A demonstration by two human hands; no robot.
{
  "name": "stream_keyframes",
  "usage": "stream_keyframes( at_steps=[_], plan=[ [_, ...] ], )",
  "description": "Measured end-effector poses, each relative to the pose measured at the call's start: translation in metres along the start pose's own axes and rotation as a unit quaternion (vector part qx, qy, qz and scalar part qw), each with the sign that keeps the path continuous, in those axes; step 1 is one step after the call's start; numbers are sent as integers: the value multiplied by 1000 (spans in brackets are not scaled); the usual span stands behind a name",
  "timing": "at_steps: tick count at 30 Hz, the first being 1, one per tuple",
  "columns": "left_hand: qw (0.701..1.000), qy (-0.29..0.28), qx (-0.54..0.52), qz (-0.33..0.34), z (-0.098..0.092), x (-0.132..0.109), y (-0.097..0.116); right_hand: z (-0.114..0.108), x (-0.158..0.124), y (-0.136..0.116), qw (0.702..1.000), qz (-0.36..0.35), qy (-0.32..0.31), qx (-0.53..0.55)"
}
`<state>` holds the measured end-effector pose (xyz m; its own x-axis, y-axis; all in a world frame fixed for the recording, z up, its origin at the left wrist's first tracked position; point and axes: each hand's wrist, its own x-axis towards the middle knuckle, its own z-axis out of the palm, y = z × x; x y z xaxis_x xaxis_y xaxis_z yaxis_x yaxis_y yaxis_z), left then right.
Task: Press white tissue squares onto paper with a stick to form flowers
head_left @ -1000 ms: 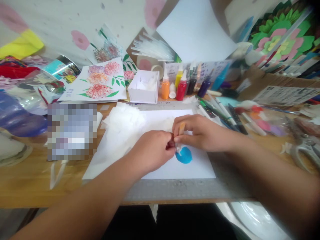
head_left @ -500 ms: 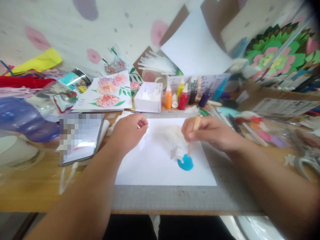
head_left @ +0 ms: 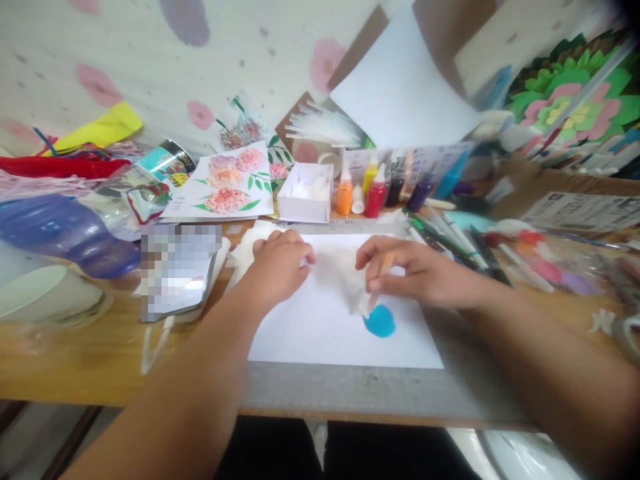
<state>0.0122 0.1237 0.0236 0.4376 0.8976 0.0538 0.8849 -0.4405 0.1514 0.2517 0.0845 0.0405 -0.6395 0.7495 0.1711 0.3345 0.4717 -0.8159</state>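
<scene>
A sheet of white paper (head_left: 310, 333) lies on the grey mat, with a round blue patch of paint (head_left: 380, 321) on its right half. My right hand (head_left: 410, 270) grips a light wooden stick (head_left: 387, 261), its lower end pointing down just above the blue patch. Beside those fingers is a blurred, crumpled white tuft (head_left: 357, 297), like tissue or cotton; whether my hand holds it too I cannot tell. My left hand (head_left: 283, 263) rests at the paper's upper left, fingers loosely bent and a little apart, nothing seen in them. White tissue (head_left: 243, 257) lies beside it.
Paint bottles, orange (head_left: 345, 193) and red (head_left: 376, 195) among them, stand behind the paper. A white box (head_left: 305, 203) and a flower painting (head_left: 227, 180) are left of them. A phone-like device (head_left: 193, 283) lies left; pens (head_left: 465, 243) and a cardboard box (head_left: 565, 207) lie right.
The whole view has shifted slightly, moving things rightward. My left fingers have loosened from a pinch. My right index finger has lifted a little, and the stick's tip has risen off the blue patch.
</scene>
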Motion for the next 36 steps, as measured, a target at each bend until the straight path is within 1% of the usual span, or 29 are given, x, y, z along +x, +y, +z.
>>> stream_keyframes(
  at_steps=[4, 6, 9, 13, 15, 18, 21, 24, 27, 30, 34, 36],
  plan=[
    [1000, 22, 12, 9, 4, 1, 2, 1, 1, 2, 1000, -1, 8, 15],
    [1000, 23, 8, 12, 2, 1, 3, 1, 1, 2, 1000, -2, 13, 20],
    [1000, 12, -24, 12, -5, 0, 4, 1, 1, 2, 1000, 1, 15, 23],
    [996, 25, -79, -35, -12, 0, 0, -1, 0, -2, 999, 25, 11, 27],
    [991, 23, -121, -49, -14, -1, -1, -2, 0, -4, 999, 34, 9, 33],
    [978, 0, -203, -39, -14, -3, 1, -2, -1, -5, 999, 30, 10, 39],
    [959, -47, -278, -24, -14, -5, 5, -2, -1, -5, 999, 18, 5, 45],
    [940, -102, -326, -11, -12, -5, 8, -1, -1, -4, 999, 8, -5, 50],
    [923, -145, -358, 6, -9, -6, 9, 0, 0, -2, 999, -2, -10, 42],
    [910, -175, -374, 33, -9, -8, 12, 0, 1, 0, 1000, -10, -9, 27],
    [914, -194, -343, 95, -11, -12, 22, -1, 0, 2, 1000, -8, -6, 17],
    [916, -193, -335, 106, -8, -13, 28, -1, -1, 2, 1000, -2, -3, 14]
  ],
)
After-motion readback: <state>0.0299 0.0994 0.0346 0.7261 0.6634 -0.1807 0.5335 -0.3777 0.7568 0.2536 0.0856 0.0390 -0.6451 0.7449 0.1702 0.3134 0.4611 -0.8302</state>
